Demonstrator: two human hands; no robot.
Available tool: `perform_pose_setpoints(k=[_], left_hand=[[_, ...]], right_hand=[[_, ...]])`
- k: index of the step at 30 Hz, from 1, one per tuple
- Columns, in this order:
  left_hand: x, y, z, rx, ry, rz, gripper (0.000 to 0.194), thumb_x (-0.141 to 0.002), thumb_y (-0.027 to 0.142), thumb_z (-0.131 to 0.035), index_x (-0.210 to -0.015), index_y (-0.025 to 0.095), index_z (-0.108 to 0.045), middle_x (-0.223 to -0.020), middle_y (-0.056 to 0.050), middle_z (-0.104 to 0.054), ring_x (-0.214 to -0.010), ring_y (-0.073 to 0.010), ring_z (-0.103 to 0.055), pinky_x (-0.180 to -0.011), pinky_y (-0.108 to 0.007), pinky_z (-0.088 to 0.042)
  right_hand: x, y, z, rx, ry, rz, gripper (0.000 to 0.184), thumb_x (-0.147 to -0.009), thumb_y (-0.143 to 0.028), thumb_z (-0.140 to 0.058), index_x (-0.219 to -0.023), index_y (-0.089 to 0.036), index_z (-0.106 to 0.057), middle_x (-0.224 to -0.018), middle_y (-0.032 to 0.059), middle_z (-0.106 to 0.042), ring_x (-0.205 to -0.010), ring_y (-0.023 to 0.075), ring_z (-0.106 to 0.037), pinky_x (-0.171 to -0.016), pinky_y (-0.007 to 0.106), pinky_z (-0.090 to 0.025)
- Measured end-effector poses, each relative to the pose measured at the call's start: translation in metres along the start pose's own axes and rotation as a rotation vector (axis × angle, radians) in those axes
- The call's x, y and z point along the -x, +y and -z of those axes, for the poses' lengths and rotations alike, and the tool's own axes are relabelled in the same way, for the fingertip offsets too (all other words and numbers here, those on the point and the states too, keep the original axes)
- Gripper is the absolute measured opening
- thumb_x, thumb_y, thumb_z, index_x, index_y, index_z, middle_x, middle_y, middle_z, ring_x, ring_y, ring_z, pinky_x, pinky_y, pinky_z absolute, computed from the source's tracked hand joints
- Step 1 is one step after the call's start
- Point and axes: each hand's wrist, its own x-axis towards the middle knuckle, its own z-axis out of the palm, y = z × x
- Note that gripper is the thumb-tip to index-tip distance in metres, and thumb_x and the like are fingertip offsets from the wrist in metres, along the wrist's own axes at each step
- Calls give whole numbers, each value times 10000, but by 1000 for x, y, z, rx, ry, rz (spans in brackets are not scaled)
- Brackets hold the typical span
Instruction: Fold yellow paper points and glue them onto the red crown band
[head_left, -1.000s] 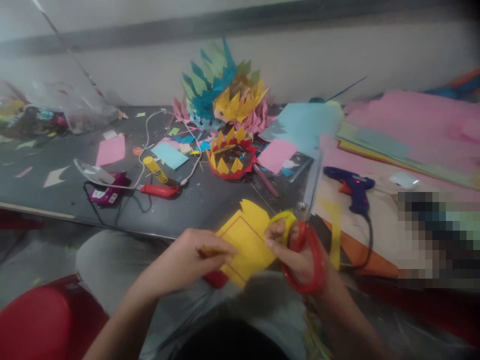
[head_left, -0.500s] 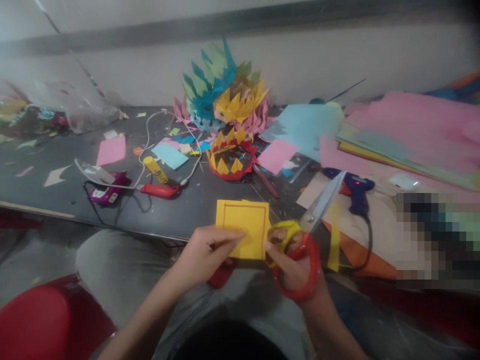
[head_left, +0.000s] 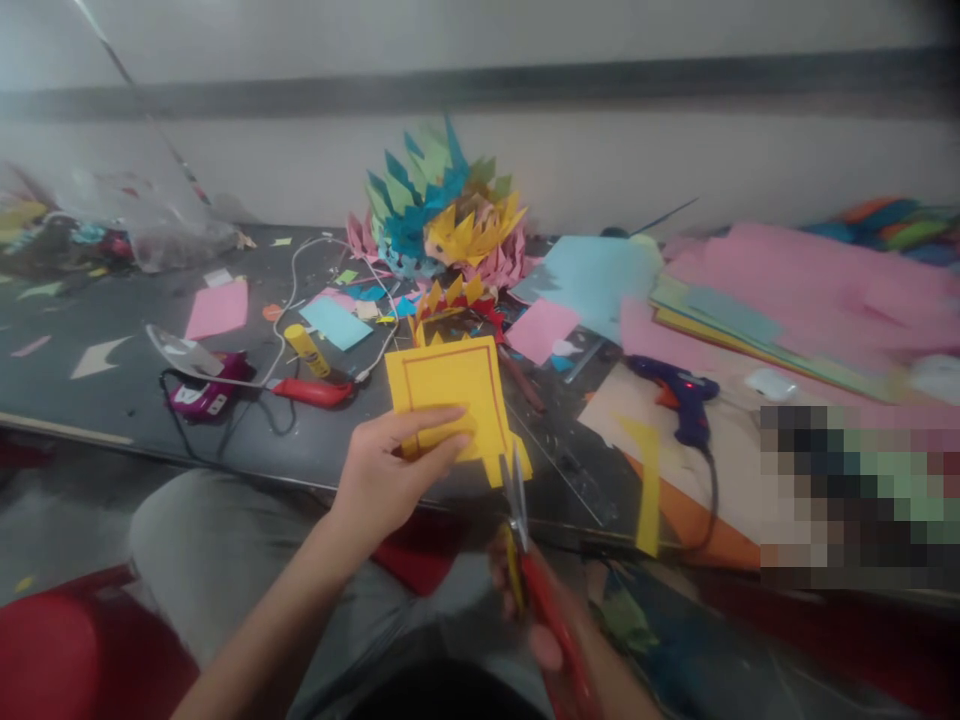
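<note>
A yellow sheet of paper (head_left: pixel 450 385) with a dark red outline near its edges is pinched in my left hand (head_left: pixel 394 460), thumb and fingers on its lower part. My right hand (head_left: pixel 529 600) grips scissors (head_left: pixel 519 500) by their red and yellow handles. The scissor blades point up at the paper's lower right corner, where a yellow flap hangs beside them. Behind the paper sits a red and yellow paper crown (head_left: pixel 465 295), partly covered by it.
Pointed paper crowns (head_left: pixel 427 200) are heaped by the wall. A glue stick (head_left: pixel 307 350), a red-handled tool (head_left: pixel 313 391) and a purple power socket (head_left: pixel 206 390) lie left. On the right are a glue gun (head_left: pixel 679 390), a yellow strip (head_left: pixel 646 490) and stacked coloured paper (head_left: pixel 810 290).
The scissors have turned from pointing up-right beside the paper to standing with their blades at its lower right corner. The yellow paper has moved up and left, tilting slightly.
</note>
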Motion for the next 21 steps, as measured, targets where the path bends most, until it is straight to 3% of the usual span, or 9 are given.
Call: perform_pose_setpoints(k=[2,7,12,17,21], left_hand=[[0,2,-2,-50,-10,-36,196,-734,283,-696,-916,221,-732,-904,-27,-728,-633,-115,-674,-554,-168,-577],[1,7,-3,-113,-33,-77,192,-733,264,-696,-919,231,-731,-850,-14,-734,-712,-133,-690,-646,-190,-584],[2,7,-3,-134,-33,-131,178,-733,243,-690,-904,221,-733,-851,-19,-737,-717,-131,-688,-681,-203,-584],[2,6,-2,-153,-29,-144,181,-743,250,-684,-914,216,-731,-872,-29,-736,-684,-124,-681,-645,-202,-585],[4,6,0,-147,-31,-141,180,-743,247,-683,-914,215,-729,-853,-25,-735,-655,-116,-677,-624,-195,-582]], right_hand=[[-1,-4,-3,17,-11,17,572,-488,-631,-718,-882,-227,-624,-748,27,-569,-591,148,-490,-564,270,-421],[-3,-10,-8,44,126,26,461,-658,-644,-566,-839,-225,-623,-685,29,-540,-571,158,-463,-538,278,-401],[-6,-2,-5,99,114,113,522,-606,-634,-633,-921,-219,-618,-702,23,-552,-576,161,-476,-551,284,-403],[-5,4,-2,18,74,48,477,-750,-621,-507,-968,-208,-605,-715,23,-546,-592,149,-484,-560,268,-389],[-5,7,-1,-26,62,11,467,-746,-596,-537,-1020,-220,-580,-771,28,-569,-566,134,-477,-512,250,-363]])
